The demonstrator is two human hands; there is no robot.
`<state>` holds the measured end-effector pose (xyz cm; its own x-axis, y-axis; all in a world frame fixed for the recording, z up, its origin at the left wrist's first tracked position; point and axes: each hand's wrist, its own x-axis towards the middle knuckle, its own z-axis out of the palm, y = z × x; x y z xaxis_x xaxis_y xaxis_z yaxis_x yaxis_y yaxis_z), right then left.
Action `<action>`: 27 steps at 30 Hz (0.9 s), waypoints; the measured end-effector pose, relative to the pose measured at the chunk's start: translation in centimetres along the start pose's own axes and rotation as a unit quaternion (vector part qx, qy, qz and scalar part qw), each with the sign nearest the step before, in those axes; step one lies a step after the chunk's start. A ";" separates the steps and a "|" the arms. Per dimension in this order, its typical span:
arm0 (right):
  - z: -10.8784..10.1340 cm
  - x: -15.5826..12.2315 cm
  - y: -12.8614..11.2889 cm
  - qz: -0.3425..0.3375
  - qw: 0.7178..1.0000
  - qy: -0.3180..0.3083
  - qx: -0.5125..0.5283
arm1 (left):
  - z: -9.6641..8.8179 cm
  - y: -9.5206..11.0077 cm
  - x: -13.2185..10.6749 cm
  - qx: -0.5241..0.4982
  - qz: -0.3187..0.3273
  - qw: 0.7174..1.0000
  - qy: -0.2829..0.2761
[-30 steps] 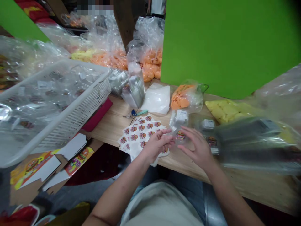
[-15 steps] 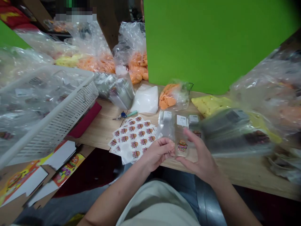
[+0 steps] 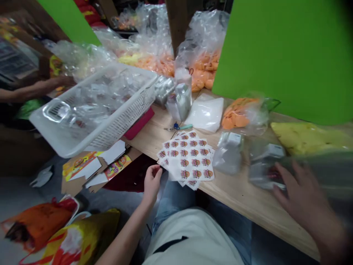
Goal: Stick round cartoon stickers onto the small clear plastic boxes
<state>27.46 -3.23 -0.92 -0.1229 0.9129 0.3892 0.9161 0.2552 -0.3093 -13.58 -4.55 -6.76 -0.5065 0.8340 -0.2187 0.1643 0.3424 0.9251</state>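
Note:
My left hand (image 3: pixel 152 184) is just left of the fanned sticker sheets (image 3: pixel 190 158), thumb and forefinger pinched together; anything between them is too small to make out. The sheets carry rows of small burger-character stickers. My right hand (image 3: pixel 303 191) is blurred, its fingers spread at the edge of some clear plastic packs (image 3: pixel 264 162) with white labels; whether it touches them I cannot tell. Another stack of clear packs (image 3: pixel 227 154) sits between the sheets and that hand.
A white basket (image 3: pixel 121 125) of clear packs stands at left, beyond it another person's arm (image 3: pixel 35 90). Behind the sheets lie keys (image 3: pixel 175 127), white plastic sheets (image 3: pixel 205 112) and a bag of orange pieces (image 3: pixel 242 114). Printed cartons (image 3: pixel 93 165) are below the basket.
The view has swung left. My hands, together over a clear burger-stickered pack before, are now far apart: the left by the sticker sheets, the right out over the packs at right.

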 end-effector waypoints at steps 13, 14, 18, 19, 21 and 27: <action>14.2 -0.9 -20.4 -0.161 0.932 -0.206 0.253 | -0.8 -2.2 -0.7 -0.153 -0.159 0.961 -0.169; 13.8 -0.7 -20.2 -0.142 0.934 -0.196 0.264 | -1.0 -2.2 -0.9 -0.141 -0.144 0.964 -0.175; 13.4 1.6 -21.6 -0.090 0.941 -0.170 0.280 | -1.5 -1.1 -1.6 0.005 0.002 0.987 -0.159; 13.7 2.2 -22.2 -0.101 0.939 -0.174 0.280 | -1.6 -0.7 -1.7 0.049 0.039 0.986 -0.156; 14.4 3.2 -22.9 -0.130 0.934 -0.184 0.278 | -1.6 0.1 -1.6 0.116 0.093 0.977 -0.151; 14.9 5.0 -21.2 -0.078 0.910 -0.230 0.336 | -1.0 1.0 -1.1 0.180 0.172 0.951 -0.184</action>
<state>1.78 0.71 -5.30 -0.5195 0.8465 0.1165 0.4531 0.3885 -0.8023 -13.74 -5.53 -5.29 -0.0510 0.9957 -0.0773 0.5801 0.0925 0.8093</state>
